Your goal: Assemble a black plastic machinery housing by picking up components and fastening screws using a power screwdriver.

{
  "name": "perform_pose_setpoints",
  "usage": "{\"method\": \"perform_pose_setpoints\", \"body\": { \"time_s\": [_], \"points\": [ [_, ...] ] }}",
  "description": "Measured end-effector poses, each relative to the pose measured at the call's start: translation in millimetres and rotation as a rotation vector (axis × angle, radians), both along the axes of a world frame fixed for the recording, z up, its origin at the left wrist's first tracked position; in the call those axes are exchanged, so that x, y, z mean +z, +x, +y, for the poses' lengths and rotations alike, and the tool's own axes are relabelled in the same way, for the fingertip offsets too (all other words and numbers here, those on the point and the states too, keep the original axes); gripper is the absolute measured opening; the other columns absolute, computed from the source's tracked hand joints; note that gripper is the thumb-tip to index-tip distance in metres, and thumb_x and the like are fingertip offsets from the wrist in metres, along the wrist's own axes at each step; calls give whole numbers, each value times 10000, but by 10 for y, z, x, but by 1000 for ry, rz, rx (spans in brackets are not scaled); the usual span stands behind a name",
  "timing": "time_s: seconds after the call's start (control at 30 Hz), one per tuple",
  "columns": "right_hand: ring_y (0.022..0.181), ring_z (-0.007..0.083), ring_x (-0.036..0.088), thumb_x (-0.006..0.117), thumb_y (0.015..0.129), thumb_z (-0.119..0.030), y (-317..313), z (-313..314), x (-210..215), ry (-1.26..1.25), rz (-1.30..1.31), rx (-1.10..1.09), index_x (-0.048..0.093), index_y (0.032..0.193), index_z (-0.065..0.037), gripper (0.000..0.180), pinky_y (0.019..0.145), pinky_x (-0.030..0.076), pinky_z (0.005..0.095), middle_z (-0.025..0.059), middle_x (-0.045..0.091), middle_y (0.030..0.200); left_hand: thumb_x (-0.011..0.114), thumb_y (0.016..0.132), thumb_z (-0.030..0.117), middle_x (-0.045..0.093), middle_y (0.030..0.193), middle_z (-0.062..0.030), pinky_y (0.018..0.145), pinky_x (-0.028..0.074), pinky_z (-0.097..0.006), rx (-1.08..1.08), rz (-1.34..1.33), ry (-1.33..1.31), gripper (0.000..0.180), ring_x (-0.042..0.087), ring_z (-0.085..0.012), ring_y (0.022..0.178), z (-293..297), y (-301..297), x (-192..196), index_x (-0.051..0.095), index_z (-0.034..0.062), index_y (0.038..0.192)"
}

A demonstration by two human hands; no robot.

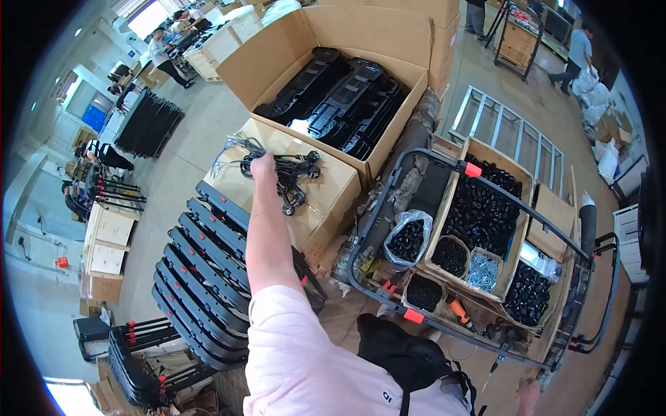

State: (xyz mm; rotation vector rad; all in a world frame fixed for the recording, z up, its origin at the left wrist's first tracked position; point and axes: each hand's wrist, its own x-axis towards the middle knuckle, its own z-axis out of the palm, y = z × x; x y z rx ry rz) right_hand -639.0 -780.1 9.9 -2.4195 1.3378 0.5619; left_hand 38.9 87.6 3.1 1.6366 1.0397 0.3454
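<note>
My left arm stretches far forward over a closed cardboard box [322, 197]. At its end my left hand [263, 167] is closed on a bundle of black power cords [288, 170] lying on top of that box. Plugs spread to the right of the hand, and thin loose wire ends fan out to its left. My right hand [528, 394] hangs low at the lower right, beside the workbench's near corner. It is small and partly cut off, so its fingers do not show clearly.
Behind is an open carton [326, 24] of black plastic panels. Stacked dark panels [201, 277] stand to the left. A bench on the right bears a metal tube frame [527, 197], bins of black parts [485, 208], screws [483, 270] and an orange-handled tool [458, 311]. Other people work farther off.
</note>
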Motion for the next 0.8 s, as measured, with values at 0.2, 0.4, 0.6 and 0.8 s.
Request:
{"method": "perform_pose_setpoints", "body": {
  "time_s": [0.2,0.4,0.6,0.8],
  "points": [
    [738,408,709,639,918,-234,830,643,429,-279,-123,420,714,942,27,273,701,539,486,234,719,786,587,1041,73,669,972,-104,753,606,-349,-190,-796,-523,146,697,-216,850,-576,-340,677,544,4,1164],
    [818,434,689,670,936,-226,2063,1820,1155,-59,-437,546,699,916,23,251,726,526,488,246,705,862,478,1013,49,646,1021,-151,863,583,-405,-605,-837,-560,265,691,-285,937,-1253,-1065,1562,478,-3,1273],
    [761,317,680,655,983,-173,3284,2866,1879,369,-1048,754,733,984,31,218,711,527,399,179,709,886,491,1108,301,611,828,-69,778,544,-353,-983,-623,-364,273,646,-203,779,-2431,-1734,1603,532,38,1045],
    [824,92,575,560,1074,-390,4263,2968,2333,767,-1064,447,726,1218,-4,444,715,466,255,35,684,1007,510,1113,299,531,804,-22,710,494,-316,-1470,-450,-668,275,544,-142,713,-3502,-2511,1396,555,28,1126]
  ]
}}
